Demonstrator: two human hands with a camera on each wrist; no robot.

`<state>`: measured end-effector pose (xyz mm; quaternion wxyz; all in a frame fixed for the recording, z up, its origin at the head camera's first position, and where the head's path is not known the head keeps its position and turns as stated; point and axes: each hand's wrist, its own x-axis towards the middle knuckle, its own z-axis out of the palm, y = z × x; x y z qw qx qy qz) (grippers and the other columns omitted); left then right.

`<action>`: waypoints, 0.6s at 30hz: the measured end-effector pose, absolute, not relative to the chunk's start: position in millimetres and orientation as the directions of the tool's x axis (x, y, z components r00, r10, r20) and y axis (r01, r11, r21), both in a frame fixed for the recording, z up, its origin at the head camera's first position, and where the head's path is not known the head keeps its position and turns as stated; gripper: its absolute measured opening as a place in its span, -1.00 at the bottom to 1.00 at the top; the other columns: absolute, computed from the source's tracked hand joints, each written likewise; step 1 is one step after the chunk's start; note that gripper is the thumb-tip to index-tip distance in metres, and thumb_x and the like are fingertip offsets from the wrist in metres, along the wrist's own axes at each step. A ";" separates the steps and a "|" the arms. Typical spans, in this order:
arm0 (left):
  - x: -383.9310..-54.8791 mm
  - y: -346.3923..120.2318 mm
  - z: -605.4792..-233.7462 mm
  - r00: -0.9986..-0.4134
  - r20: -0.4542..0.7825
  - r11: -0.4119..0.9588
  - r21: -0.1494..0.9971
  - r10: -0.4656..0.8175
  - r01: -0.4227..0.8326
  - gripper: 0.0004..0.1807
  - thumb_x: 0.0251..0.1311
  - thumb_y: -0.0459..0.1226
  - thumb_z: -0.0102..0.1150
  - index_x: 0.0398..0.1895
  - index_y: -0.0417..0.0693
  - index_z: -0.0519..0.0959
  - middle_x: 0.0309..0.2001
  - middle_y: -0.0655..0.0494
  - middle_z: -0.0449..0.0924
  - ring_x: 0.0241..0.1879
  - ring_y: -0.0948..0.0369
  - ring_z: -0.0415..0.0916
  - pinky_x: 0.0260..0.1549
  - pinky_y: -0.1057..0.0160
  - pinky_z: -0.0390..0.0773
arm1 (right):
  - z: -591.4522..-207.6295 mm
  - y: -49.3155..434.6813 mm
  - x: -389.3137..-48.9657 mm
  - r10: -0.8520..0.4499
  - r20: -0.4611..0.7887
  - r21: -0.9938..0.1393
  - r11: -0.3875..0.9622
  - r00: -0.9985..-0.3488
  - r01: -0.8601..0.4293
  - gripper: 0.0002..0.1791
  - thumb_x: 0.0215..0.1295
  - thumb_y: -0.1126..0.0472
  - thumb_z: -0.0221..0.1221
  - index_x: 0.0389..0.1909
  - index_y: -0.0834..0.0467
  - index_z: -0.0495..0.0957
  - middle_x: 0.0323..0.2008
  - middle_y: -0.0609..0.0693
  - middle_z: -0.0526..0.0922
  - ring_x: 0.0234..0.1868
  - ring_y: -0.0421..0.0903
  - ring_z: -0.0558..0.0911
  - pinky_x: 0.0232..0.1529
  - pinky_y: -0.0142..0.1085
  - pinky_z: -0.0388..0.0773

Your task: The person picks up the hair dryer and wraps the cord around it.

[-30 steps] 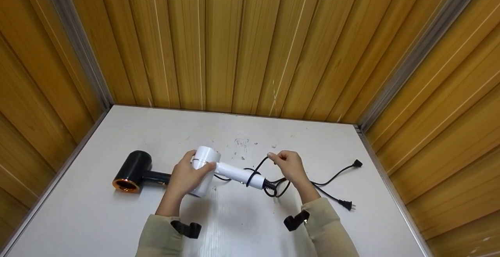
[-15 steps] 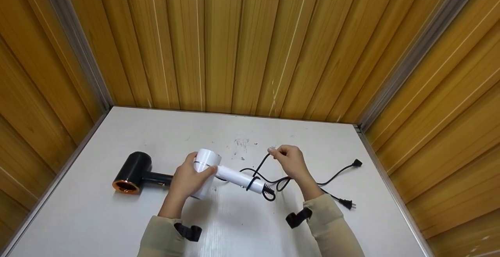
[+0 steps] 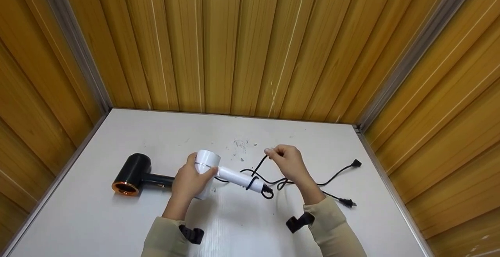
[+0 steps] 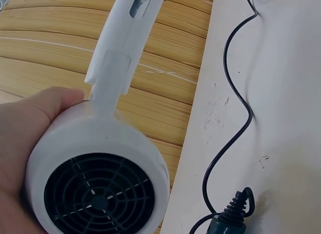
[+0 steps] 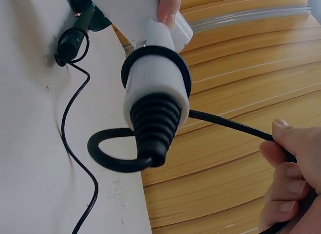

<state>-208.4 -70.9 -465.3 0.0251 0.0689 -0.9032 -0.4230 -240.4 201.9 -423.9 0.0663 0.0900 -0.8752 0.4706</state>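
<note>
Head view: one white dryer (image 3: 230, 174), held above the middle of the counter (image 3: 242, 233), handle pointing right. Left hand (image 3: 189, 181): fingers and thumb curled round the barrel. Right hand (image 3: 291, 164): pinching the cord (image 5: 230, 124), which bends sharply at the handle's end and loops round the handle.

Hazards, as we judge them: a slackened pinch could let the loop slide off the end; a hard pull could strain that tight bend; the smooth barrel could twist in the left hand; leads running close together under the right wrist could snag.

Black dryer (image 3: 133, 171): lying at left, copper-rimmed, its handle reaching behind the left hand. Lower plug (image 3: 346, 202) and upper plug (image 3: 356, 163): at right, apart.

Surface: white, with dark marks (image 3: 241, 144) towards the back. Room: we count three wood-grained walls, back wall (image 3: 218, 46) included, with grey strips at the corners.
</note>
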 end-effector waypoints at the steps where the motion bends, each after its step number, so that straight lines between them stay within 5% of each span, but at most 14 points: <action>1: -208.6 -70.9 -465.5 -0.988 -0.002 0.642 0.760 -0.152 -0.100 -0.09 0.05 0.07 0.26 0.38 -0.18 0.15 0.03 -0.30 0.54 -0.14 -0.08 0.59 -0.25 -0.10 0.59 | -421.9 200.7 -238.4 -0.106 0.204 -0.808 0.544 -0.973 -0.229 -0.70 0.25 0.09 0.22 -0.62 0.16 0.57 -0.73 -0.15 0.28 -0.65 -0.26 0.21 -0.57 -0.40 0.17; 8: -209.5 -70.1 -466.0 -0.977 0.060 0.667 0.739 -0.205 -0.095 -0.12 0.04 0.08 0.25 0.34 -0.20 0.19 -0.08 -0.27 0.60 -0.27 -0.03 0.59 -0.43 0.06 0.53 | -410.8 194.9 -225.5 -0.174 0.199 -0.785 0.560 -0.964 -0.264 -0.72 0.30 0.08 0.15 -0.55 0.12 0.62 -0.73 -0.15 0.27 -0.66 -0.25 0.19 -0.59 -0.43 0.15; 18: -208.3 -66.2 -468.5 -0.964 0.055 0.643 0.754 -0.260 -0.131 -0.11 0.06 0.06 0.25 0.37 -0.17 0.15 -0.05 -0.27 0.57 -0.24 -0.04 0.58 -0.43 0.07 0.52 | -408.3 192.4 -212.3 -0.209 0.166 -0.787 0.561 -0.964 -0.257 -0.73 0.32 0.07 0.13 -0.49 0.11 0.64 -0.68 -0.13 0.36 -0.61 -0.24 0.27 -0.56 -0.44 0.21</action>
